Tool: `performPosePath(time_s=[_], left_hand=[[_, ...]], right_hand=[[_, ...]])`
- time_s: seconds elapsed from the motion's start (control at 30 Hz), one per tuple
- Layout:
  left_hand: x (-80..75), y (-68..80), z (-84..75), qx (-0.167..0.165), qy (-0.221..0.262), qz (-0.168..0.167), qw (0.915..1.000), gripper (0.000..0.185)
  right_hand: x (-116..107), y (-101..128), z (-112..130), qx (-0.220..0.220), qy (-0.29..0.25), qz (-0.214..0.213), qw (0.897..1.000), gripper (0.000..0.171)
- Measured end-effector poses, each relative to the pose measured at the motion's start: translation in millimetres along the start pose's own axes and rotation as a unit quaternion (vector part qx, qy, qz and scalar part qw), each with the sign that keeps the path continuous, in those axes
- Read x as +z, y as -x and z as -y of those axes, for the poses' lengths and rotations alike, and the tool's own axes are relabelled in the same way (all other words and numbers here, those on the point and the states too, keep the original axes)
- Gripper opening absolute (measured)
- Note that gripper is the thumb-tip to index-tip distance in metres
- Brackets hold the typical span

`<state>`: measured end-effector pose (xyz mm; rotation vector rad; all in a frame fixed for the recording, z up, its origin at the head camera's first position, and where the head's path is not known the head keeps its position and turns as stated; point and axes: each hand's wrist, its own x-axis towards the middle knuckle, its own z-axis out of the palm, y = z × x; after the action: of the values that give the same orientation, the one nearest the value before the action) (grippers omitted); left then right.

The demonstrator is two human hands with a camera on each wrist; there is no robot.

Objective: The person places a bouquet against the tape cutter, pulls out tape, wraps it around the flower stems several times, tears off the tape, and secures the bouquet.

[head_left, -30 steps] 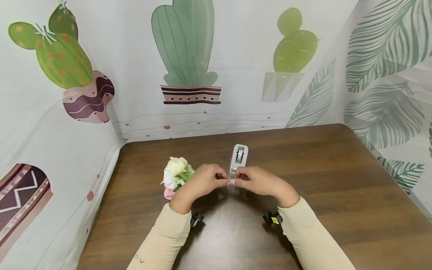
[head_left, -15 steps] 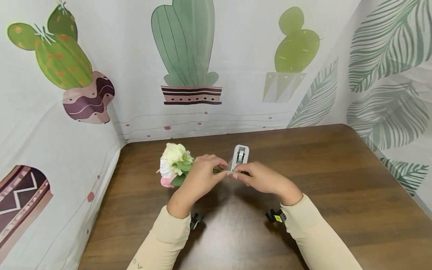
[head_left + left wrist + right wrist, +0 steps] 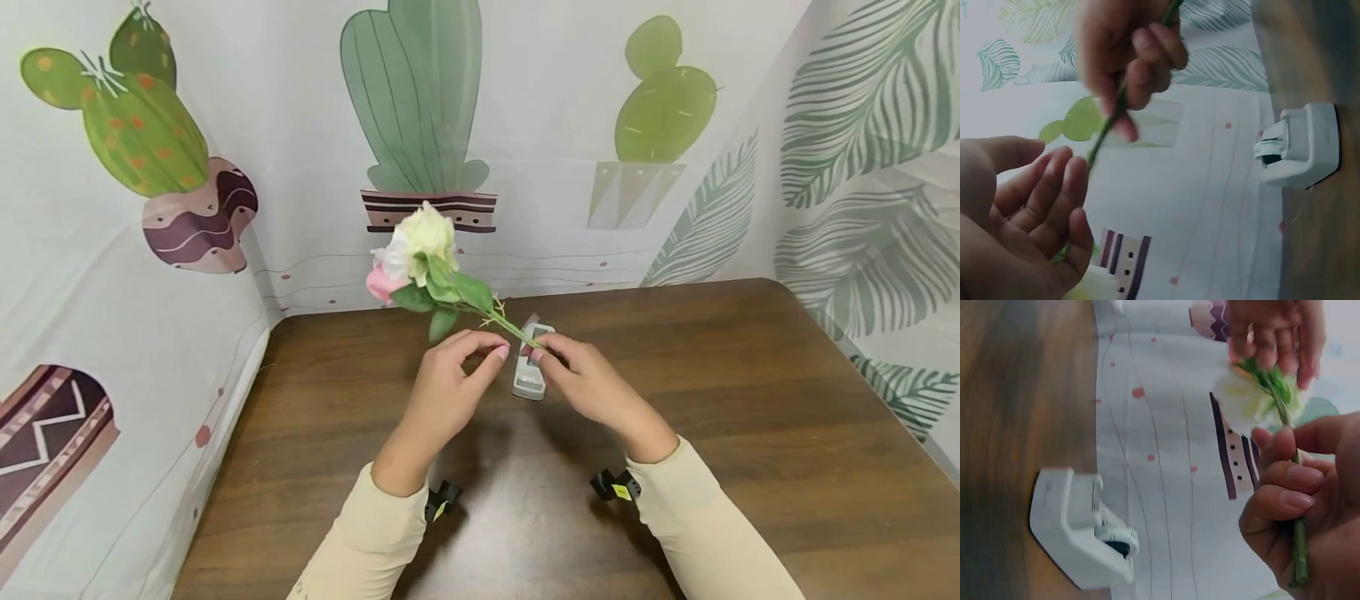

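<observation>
A small bunch of artificial flowers (image 3: 416,250), cream, white and pink with green leaves, is raised above the table, tilted up to the left. My right hand (image 3: 577,379) pinches the lower end of its green stem (image 3: 1298,550) between fingers and thumb. My left hand (image 3: 450,387) hovers just left of the stem with its fingers loosely spread, holding nothing; in the left wrist view its fingers (image 3: 1054,194) are apart from the stem (image 3: 1110,125). A white tape dispenser (image 3: 531,371) lies on the brown table (image 3: 750,400) under the right hand's fingertips.
Printed cloth with cactus and leaf patterns (image 3: 420,117) walls the table at the back, left and right. The dispenser (image 3: 1079,531) sits near the back cloth. The table's front half holds only my forearms.
The flowers have risen from beside the left hand, low over the table, to well above it. The left hand has let go of the stem; the right hand still grips it.
</observation>
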<state>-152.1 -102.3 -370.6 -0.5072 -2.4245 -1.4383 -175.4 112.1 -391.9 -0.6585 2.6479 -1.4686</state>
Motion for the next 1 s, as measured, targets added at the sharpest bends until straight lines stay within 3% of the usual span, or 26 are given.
performPosePath(time_s=[0.1, 0.17, 0.3, 0.43, 0.77, 0.9, 1.0], left_hand=[[3.6, -3.0, 0.9, -0.048, 0.056, 0.001, 0.9972, 0.015], [5.4, -5.5, 0.9, -0.075, 0.11, -0.007, 0.9911, 0.018], [8.3, -9.1, 0.2, -0.103, 0.215, -0.011, 0.971, 0.023], [12.8, -10.2, 1.3, -0.118, 0.282, 0.001, 0.9523, 0.023], [17.6, -8.8, 1.7, -0.129, 0.306, -0.024, 0.9428, 0.022], [18.0, -8.4, 3.0, -0.127, 0.313, -0.029, 0.9407, 0.023], [17.4, -8.2, 3.5, -0.121, 0.333, -0.028, 0.9346, 0.024]], right_hand=[[3, 2, 4, -0.001, -0.022, -0.018, 1.0, 0.019], [5, 3, 6, -0.005, -0.029, -0.026, 0.999, 0.021], [9, 5, 10, -0.02, -0.037, -0.04, 0.998, 0.02], [13, 7, 14, -0.038, -0.043, -0.047, 0.997, 0.018], [25, 11, 19, -0.058, -0.052, -0.041, 0.996, 0.017], [28, 11, 19, -0.056, -0.087, -0.029, 0.994, 0.016], [29, 10, 17, -0.055, -0.122, -0.016, 0.991, 0.027]])
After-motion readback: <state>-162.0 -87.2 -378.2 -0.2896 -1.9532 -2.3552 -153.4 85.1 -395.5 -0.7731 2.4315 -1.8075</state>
